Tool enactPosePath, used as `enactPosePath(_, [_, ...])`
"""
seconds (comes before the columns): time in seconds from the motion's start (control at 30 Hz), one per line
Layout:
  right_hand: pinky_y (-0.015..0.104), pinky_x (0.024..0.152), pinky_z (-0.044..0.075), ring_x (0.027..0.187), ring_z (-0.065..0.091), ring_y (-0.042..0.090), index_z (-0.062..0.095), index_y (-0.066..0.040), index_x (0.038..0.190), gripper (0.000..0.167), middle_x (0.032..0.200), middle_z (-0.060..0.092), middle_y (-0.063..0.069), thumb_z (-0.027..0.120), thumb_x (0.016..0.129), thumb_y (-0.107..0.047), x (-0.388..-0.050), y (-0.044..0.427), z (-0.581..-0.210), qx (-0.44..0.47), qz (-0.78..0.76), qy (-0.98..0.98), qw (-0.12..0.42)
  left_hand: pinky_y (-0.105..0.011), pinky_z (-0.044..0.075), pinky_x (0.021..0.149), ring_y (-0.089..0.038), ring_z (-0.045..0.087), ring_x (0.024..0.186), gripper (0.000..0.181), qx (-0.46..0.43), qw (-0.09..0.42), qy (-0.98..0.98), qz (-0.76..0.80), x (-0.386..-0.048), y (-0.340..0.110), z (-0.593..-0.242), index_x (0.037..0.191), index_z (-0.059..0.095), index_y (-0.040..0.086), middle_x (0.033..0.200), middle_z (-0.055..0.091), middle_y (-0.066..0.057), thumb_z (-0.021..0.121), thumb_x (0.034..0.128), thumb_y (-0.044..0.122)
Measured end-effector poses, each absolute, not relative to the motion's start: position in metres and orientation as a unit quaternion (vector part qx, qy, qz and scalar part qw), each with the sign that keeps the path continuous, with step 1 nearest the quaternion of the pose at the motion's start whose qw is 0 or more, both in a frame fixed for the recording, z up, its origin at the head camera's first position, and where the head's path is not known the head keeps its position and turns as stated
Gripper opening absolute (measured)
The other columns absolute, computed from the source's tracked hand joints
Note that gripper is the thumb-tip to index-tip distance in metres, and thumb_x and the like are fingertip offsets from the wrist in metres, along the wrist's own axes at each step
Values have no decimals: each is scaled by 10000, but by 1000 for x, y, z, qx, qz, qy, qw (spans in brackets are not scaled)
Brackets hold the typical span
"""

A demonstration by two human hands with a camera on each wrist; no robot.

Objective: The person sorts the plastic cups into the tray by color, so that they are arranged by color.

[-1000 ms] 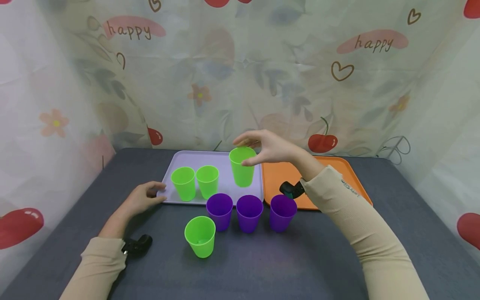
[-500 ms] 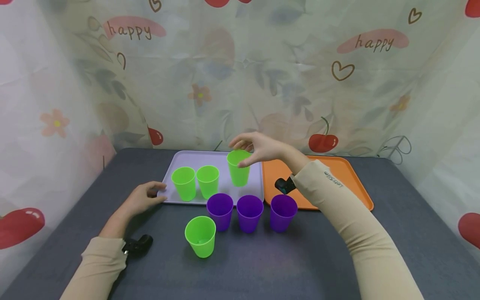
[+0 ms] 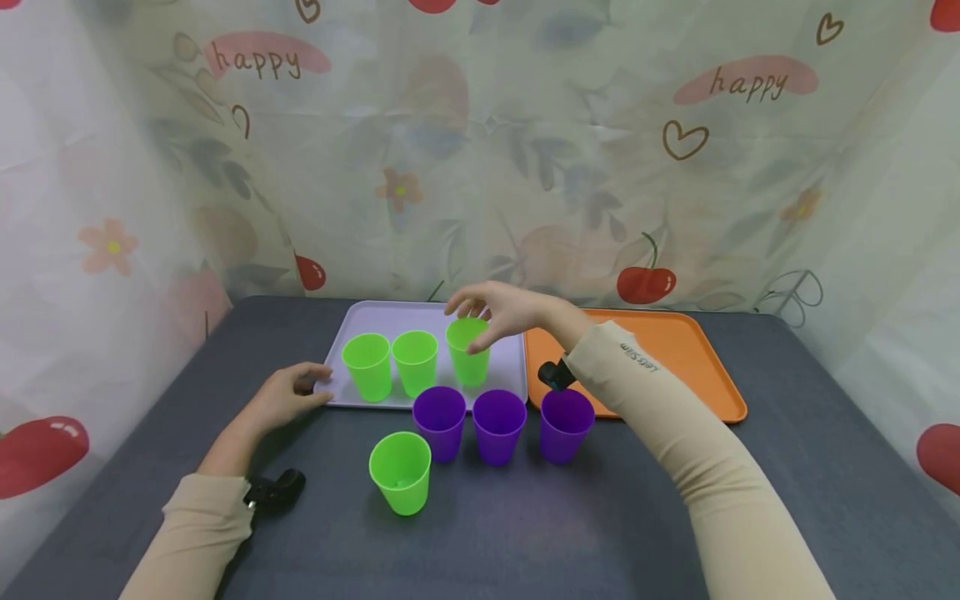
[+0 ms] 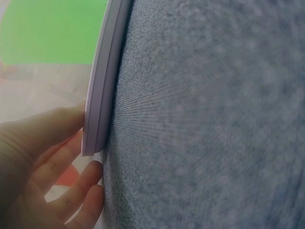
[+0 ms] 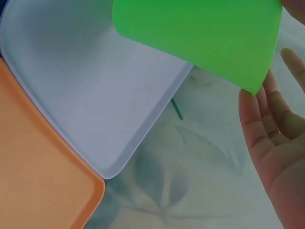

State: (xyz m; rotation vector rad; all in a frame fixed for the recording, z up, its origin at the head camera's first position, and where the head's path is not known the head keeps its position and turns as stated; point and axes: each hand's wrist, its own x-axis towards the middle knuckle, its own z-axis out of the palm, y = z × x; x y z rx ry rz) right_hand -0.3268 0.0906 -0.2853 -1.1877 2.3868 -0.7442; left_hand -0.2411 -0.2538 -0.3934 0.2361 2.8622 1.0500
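My right hand point(image 3: 512, 311) holds a green cup point(image 3: 468, 358) by its rim, upright at the right part of the lilac tray point(image 3: 420, 312); whether its base touches the tray I cannot tell. In the right wrist view the fingers point(image 5: 257, 114) lie along the edge of that green cup point(image 5: 205, 38). Two more green cups point(image 3: 367, 371) point(image 3: 416, 367) stand side by side on the tray to the left. My left hand point(image 3: 282, 396) touches the tray's left edge; in the left wrist view the thumb point(image 4: 57, 121) rests against the tray rim point(image 4: 100, 95).
Three purple cups point(image 3: 439, 427) point(image 3: 498, 429) point(image 3: 566, 429) stand in a row in front of the trays. Another green cup point(image 3: 402, 475) is nearer the front. An orange tray point(image 3: 675, 350) lies right of the lilac one, partly under my right forearm. A patterned curtain hangs behind the table.
My right hand has moved left and lower with the green cup, closer to the other two on the tray. The left hand has stayed at the tray's edge.
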Motion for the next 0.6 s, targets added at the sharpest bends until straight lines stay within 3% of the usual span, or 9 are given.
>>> enactPosePath(0.37, [360,980,446,1154,555,277,506,-83,1279,612,1277,573,170,769,731,-150,-329,82,-295,-425,-242,851,191,-523,439,936,-428,538,1144,440,78,39,936,342,-242,-254,-394,1237,544,-25,1256,560,-257,644,876,206])
enactPosePath(0.6, [392,988,440,1161,542,294,500,-71,1288,624,1278,565,178,766,729,-148,-329,80,-297,-426,-233,851,199,-526,440,936,-428,536,1146,446,74,40,937,339,-241,-254,-394,1238,545,-18,1256,561,-253,646,875,220])
